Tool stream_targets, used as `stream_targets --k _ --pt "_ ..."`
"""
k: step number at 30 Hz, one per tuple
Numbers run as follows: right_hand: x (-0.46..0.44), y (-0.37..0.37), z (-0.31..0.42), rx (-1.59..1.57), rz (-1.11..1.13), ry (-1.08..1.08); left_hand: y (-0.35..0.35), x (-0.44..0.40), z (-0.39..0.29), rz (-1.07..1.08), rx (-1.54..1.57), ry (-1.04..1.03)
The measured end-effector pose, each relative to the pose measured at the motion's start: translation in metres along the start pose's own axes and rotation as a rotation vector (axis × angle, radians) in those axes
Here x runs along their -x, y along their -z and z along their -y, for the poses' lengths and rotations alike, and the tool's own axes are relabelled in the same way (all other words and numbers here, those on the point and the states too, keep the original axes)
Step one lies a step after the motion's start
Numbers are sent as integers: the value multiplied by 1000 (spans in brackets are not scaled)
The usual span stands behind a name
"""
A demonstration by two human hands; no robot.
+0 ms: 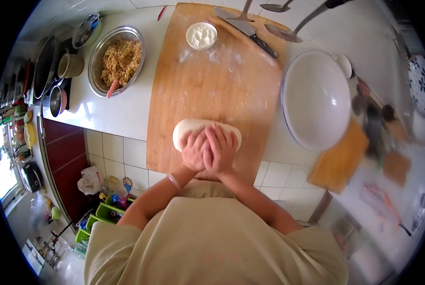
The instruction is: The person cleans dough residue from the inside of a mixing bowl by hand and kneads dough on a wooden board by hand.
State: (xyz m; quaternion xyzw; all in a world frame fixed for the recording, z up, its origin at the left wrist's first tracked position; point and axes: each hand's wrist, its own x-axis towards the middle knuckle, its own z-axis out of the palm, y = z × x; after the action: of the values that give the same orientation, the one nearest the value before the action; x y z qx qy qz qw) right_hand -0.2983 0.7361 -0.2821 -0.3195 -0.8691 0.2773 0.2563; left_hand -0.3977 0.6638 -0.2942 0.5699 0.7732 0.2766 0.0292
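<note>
Left of you: metal bowl point(92, 71) of chunky mix, pink-handled utensil point(112, 89) in it; dark pan point(45, 66) farther left. Lower left: green baskets point(109, 213), white bag point(91, 180). Right of you: big white basin point(317, 99), blue rim; small wooden board point(340, 159) beside it; patterned dish point(422, 85) far right. Knife point(264, 45) ahead of you, black handle.

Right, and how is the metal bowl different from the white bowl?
The metal bowl is silver and holds a chunky mixture; the white bowl has a blue rim and looks empty. The metal bowl stands left of the wooden board, the white bowl at its right edge. Both are round and open.
</note>
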Motion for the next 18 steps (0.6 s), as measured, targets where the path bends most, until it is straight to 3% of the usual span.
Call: stream_targets --k 3,10,13,15,17,18 --pt "10 -12 -22 -18 -60 73 -27 15 16 -69 -76 -166" --pt "-57 -15 -77 -66 8 140 -37 -77 30 -57 -12 -158" --pt "-101 -15 -106 -281 -170 247 -35 -132 20 -57 61 -112" --pt "-112 -20 -120 -212 -210 133 -42 -157 19 -58 127 -75" --pt "-116 -41 -138 -410 -242 -166 -49 -179 19 -39 152 -25" --pt "-130 -37 -143 -341 -186 -244 -53 -185 19 -22 147 15"
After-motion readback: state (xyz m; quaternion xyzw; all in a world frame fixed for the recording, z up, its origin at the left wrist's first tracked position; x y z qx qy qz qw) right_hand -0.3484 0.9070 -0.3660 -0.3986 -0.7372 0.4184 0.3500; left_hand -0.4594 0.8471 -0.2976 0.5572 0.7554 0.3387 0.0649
